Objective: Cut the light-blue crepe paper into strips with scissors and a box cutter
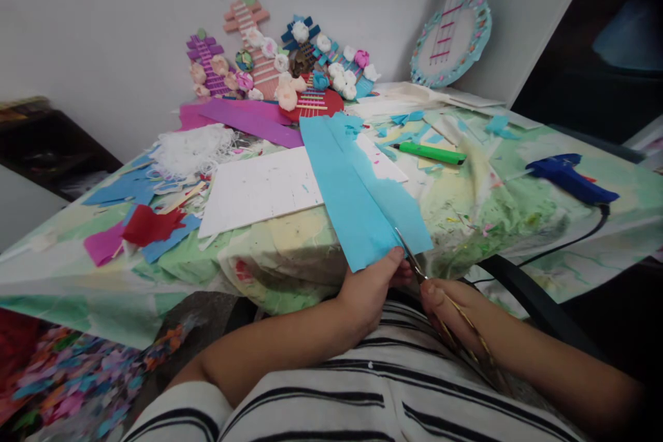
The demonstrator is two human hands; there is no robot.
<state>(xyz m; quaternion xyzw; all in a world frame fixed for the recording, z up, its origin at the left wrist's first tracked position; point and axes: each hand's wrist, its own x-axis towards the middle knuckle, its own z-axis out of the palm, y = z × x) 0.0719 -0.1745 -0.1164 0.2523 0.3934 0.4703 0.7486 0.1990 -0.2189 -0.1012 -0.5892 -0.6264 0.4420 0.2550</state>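
A long sheet of light blue crepe paper (344, 186) stretches from the table toward me, its near end pinched in my left hand (369, 288). Gold-handled scissors (418, 271) are gripped in my right hand (456, 307), with the fingers wrapped round the handles. Their blades reach into the near edge of the paper, close beside my left thumb. A lengthwise slit or crease runs up the sheet from the blades. Beneath the paper lies a white foam board (259, 186), partly covered by it.
A blue glue gun (572, 178) with a black cord lies at the right, and a green utility knife (431, 152) near the middle. Shredded white paper (194, 150) and coloured scraps (152, 226) spread at left. Several decorated small guitars (313, 100) lean against the wall.
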